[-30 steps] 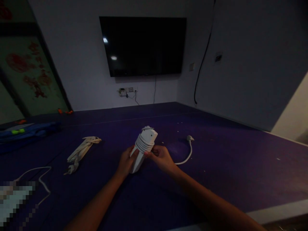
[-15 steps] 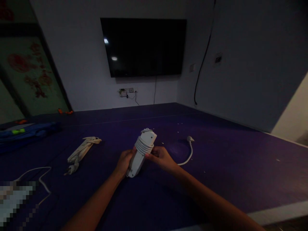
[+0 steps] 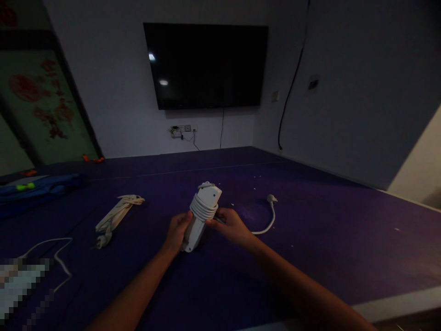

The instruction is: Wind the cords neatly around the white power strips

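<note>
A white power strip (image 3: 196,233) is held up at a tilt over the purple surface, several turns of its cord (image 3: 203,208) wrapped around its upper part. My left hand (image 3: 179,230) grips the strip from the left side, thumb near the coils. At the right edge of the coils, my right hand (image 3: 231,224) is closed on the cord, its thumb against the wrapped turns. From behind that hand the loose end of the cord runs right and curves up to a white plug (image 3: 272,198) lying on the surface.
Left of my hands lies a second power strip (image 3: 115,215), wrapped in its own cord. A thin white cable (image 3: 58,257) and a blurred-out patch are at lower left, with blue cloth (image 3: 51,186) behind. A television (image 3: 208,66) hangs on the far wall.
The power strip and both hands have shifted very slightly left and tilted a little. The plug and the second strip stay put; the grip looks the same.
</note>
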Tool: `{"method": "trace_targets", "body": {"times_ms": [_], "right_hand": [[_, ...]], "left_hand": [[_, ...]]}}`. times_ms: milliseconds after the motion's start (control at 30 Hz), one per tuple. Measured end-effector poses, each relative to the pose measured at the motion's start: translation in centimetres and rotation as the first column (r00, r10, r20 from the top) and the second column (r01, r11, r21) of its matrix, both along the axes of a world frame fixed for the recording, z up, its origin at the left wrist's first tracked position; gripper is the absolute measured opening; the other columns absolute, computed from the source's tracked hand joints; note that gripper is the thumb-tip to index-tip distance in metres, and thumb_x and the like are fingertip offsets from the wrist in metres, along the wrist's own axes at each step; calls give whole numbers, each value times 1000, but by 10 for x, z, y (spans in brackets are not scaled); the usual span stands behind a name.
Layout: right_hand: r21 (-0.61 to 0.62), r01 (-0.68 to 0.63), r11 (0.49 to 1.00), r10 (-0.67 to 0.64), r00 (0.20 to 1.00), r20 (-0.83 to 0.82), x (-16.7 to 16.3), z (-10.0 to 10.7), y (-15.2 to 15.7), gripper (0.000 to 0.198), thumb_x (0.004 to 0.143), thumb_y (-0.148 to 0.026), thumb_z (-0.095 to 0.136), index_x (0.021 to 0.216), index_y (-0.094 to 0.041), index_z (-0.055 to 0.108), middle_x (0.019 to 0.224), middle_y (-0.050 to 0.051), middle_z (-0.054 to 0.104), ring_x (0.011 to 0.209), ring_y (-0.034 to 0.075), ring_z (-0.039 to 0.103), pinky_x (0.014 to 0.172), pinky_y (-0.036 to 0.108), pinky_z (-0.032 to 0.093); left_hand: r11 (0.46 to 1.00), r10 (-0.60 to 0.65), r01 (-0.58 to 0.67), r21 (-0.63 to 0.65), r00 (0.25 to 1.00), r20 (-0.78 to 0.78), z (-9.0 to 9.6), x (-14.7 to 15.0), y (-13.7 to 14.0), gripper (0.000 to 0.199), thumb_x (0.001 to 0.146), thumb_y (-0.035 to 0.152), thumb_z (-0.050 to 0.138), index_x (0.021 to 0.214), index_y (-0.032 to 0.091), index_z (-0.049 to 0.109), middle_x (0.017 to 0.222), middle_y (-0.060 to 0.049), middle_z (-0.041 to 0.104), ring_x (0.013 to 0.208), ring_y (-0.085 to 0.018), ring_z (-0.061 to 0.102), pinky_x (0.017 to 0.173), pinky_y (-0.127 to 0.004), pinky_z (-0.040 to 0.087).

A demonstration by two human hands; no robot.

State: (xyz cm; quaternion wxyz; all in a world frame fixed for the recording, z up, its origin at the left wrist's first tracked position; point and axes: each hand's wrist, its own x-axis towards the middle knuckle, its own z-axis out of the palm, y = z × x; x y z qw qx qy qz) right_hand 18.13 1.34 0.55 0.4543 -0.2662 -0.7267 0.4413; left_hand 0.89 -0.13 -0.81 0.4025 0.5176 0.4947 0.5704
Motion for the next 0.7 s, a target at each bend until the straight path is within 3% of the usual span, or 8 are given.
{"method": "trace_targets", "body": {"times_ms": [100, 200, 400, 533, 700], "right_hand": [[5, 14, 1000, -14, 1000, 11, 0, 0, 0, 41, 73, -49, 62, 95, -15, 69, 97, 6, 70, 92, 26, 63, 82, 37, 48], [6, 27, 1000, -27, 999, 31, 0, -3, 3, 43, 73, -51, 61, 95, -15, 69, 92, 5, 70, 86, 24, 64, 75, 32, 49], [78, 240, 968, -252, 935, 248, 6, -9, 10, 46, 71, -57, 59, 73, -13, 70, 59, 0, 62, 56, 13, 55, 50, 21, 36], [202, 304, 931, -363, 825, 433, 9, -4, 8, 46, 74, -58, 55, 69, -15, 69, 53, -1, 57, 50, 11, 51, 47, 21, 29], [383, 346, 857, -516, 568, 641, 8, 6, 0, 26, 82, -40, 52, 81, -20, 70, 71, 4, 68, 65, 16, 61, 52, 23, 32]], "left_hand": [[999, -36, 36, 26, 999, 25, 0, 1, 0, 59, 50, 69, 65, 64, 12, 63, 52, 0, 55, 48, -10, 45, 47, -22, 33], [1000, 26, -26, 6, 1000, 7, 4, 4, -2, 57, 49, 67, 67, 60, 11, 62, 49, 2, 52, 46, -9, 41, 44, -21, 30], [993, 116, -116, -10, 993, -14, 8, 4, -3, 56, 47, 65, 69, 60, 11, 63, 50, 0, 56, 46, -10, 45, 44, -21, 32], [971, 239, -240, -10, 968, -71, 5, -1, 1, 57, 50, 67, 66, 56, 11, 62, 45, 2, 51, 43, -10, 42, 43, -21, 30], [954, 299, -296, 43, 939, -172, 7, -1, 1, 56, 49, 66, 68, 59, 11, 66, 51, -2, 58, 48, -13, 49, 46, -22, 34]]}}
